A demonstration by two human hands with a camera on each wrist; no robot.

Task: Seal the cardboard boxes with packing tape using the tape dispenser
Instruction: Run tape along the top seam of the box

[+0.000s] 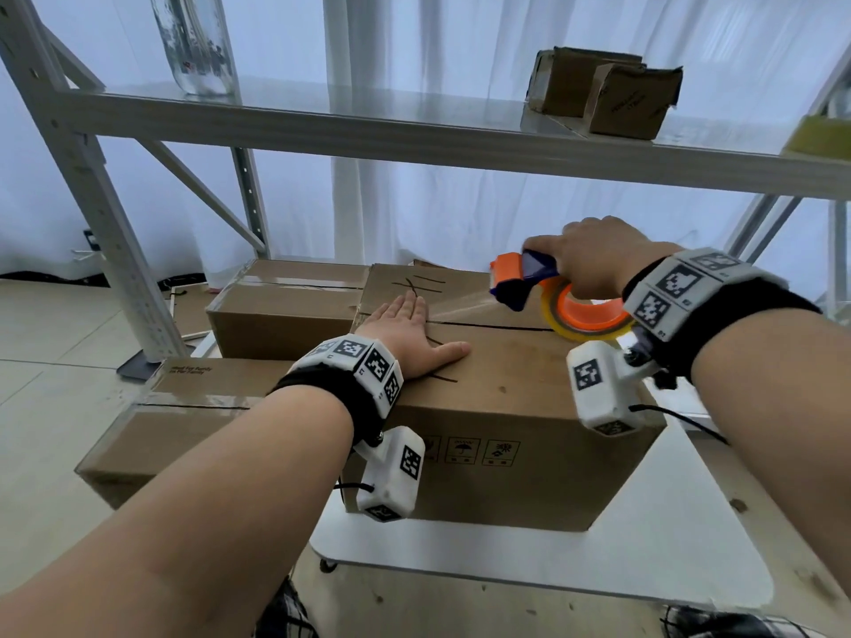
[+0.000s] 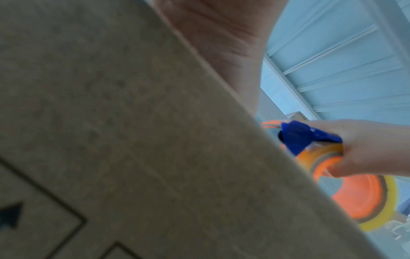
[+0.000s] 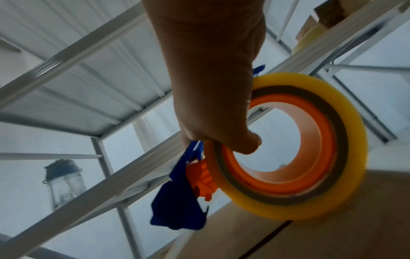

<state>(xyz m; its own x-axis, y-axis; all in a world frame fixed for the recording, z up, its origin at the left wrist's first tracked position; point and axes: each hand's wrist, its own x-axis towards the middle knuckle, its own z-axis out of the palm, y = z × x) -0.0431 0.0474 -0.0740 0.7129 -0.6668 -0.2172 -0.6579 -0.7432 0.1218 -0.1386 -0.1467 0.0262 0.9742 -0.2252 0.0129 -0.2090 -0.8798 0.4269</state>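
Tape (image 1: 465, 306) stretched taut off the dispenser (image 1: 529, 280), a clear strip running left down to the box (image 1: 506, 389), where the left hand (image 1: 410, 336) lies flat, fingers (image 1: 412, 306) straight, pinning the strip's end on the seam (image 1: 502, 325). Right hand (image 1: 594, 260) is clenched round the dispenser, thumb hooked through the orange core of the roll (image 3: 310, 145), holding it just above the box top toward its right end. Here's what counts: the seam runs left to right, the dispenser sits right of the pinned end, and the roll hovers over the untaped stretch, so I'd judge the pull carries on rightward along that line, right hand doing the travelling. Box stands on a white surface (image 1: 644, 545), near its right edge. Two more boxes sit left: one far (image 1: 285, 306), one near (image 1: 184, 421), both with glossy tape along their seams. Above, a metal shelf (image 1: 414, 131) carries small cartons (image 1: 603, 96) and a glass jar (image 1: 193, 39); white curtain (image 1: 414, 214) behind.
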